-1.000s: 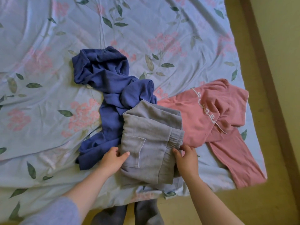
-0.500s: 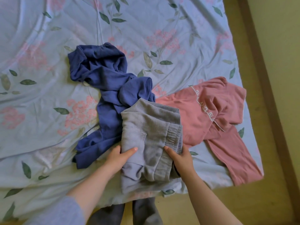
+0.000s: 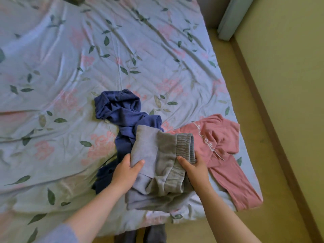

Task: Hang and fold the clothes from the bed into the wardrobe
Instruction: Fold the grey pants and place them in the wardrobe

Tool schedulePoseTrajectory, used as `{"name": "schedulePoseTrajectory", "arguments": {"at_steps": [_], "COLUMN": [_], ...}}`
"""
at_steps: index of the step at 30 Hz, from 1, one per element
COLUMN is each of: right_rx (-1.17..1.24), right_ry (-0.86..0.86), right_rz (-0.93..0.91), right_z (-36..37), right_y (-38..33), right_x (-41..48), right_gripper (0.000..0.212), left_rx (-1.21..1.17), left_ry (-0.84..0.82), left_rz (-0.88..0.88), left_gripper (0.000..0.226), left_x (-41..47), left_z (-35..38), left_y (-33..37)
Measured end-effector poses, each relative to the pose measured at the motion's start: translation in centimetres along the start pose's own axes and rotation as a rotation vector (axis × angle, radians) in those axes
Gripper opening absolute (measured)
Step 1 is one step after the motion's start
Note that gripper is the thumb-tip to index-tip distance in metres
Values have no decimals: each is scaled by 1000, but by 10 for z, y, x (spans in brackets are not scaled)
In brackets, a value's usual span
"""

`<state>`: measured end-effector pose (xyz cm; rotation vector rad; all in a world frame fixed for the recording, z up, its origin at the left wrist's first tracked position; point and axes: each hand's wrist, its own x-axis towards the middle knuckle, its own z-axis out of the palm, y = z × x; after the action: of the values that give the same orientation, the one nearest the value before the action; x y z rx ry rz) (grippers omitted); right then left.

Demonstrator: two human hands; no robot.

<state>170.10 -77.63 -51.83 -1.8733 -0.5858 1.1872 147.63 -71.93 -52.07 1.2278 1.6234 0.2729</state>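
Note:
A folded grey pair of trousers (image 3: 157, 155) with an elastic waistband lies near the front edge of the bed. My left hand (image 3: 125, 172) grips its left side, thumb on top. My right hand (image 3: 194, 170) grips its right side by the waistband, thumb on top. The lower folds sag between my hands. A crumpled dark blue garment (image 3: 122, 113) lies behind and to the left, partly under the grey one. A pink top (image 3: 217, 137) with white lettering lies to the right, one sleeve stretched toward the bed's corner.
The bed (image 3: 70, 67) has a pale blue sheet printed with pink flowers and green leaves. Yellowish floor (image 3: 280, 102) runs along its right side, with a brown strip. A pale object (image 3: 229, 20) stands at the top right. My legs (image 3: 140, 234) show below the bed's edge.
Both hands have closed round the sides of the grey trousers and raised them a little, so the lower folds bunch. The view has tilted up, showing more of the bed.

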Motion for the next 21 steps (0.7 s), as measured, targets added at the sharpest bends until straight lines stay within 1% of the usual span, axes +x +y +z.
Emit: {"name": "schedulePoseTrajectory", "arguments": {"at_steps": [3,6,9,12,14,17,21], "right_rx": [33,19,36,35,43,35,95], "right_ry": [-4,20,19,33,42,65,65], "right_rz": [-74,-167,-215,-289,-342,-442,-594], "right_z": [-9,-20,-32,-44,-53,-67,-83], "right_y": [-42,-82,-122,-164,-192,-237,-298], "right_x": [-9,-22,-35,-46,-52,-60,-78], "right_gripper": [30,28,26,30,29,27,26], "left_rx": [-31,-42,-40,-38,-48,-43,-56], "left_ry": [56,112,140,172,206,259,309], "left_rz": [72,145,210,293,348,440,564], "left_gripper": [23,18,25,20,21,25,26], "left_x": [-12,-29,-48,-67,-78,-98,-128], "left_z": [-18,-33,-50,-69,-83,-105,-131], "left_y": [35,70,107,148,179,225,281]}}
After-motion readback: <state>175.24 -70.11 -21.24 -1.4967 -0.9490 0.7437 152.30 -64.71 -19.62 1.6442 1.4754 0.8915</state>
